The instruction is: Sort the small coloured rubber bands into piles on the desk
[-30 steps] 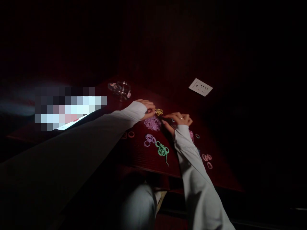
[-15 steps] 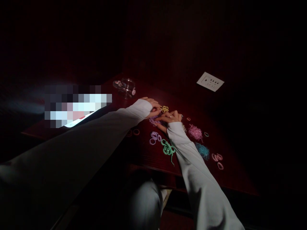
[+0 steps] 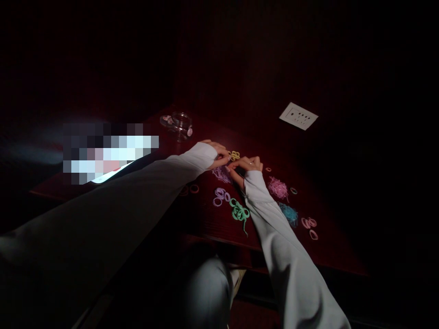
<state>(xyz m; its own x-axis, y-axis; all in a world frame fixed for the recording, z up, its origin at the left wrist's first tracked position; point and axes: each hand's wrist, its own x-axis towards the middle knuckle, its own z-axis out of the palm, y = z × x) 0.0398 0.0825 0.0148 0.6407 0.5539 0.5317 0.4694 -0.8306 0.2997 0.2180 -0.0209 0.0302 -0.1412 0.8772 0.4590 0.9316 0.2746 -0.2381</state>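
My left hand (image 3: 219,154) is at the table's middle, its fingers curled together beside a tangled pile of thin purple bands (image 3: 222,174). Close on its right, my right hand (image 3: 246,167), with a ring on one finger, brings thumb and forefinger together at the edge of that pile. Whatever either hand pinches is too small and dark to make out. Just beyond the fingers lies a bunch of yellow hair ties (image 3: 234,156). Nearer me are purple hair ties (image 3: 221,196) and a bunch of green hair ties (image 3: 239,210) with a loose tail.
Right of my right sleeve lie a pink band pile (image 3: 278,188), a teal band pile (image 3: 288,214) and pink hair ties (image 3: 309,224). A clear jar (image 3: 181,123) stands at the back left. A lit phone-like screen (image 3: 113,171), partly blurred, is left. A socket plate (image 3: 298,116) is on the wall.
My right hand has shifted slightly right, its fingers drawn back from over the purple pile and bent into a pinch. My left hand stays nearly in place. The view has moved a little.
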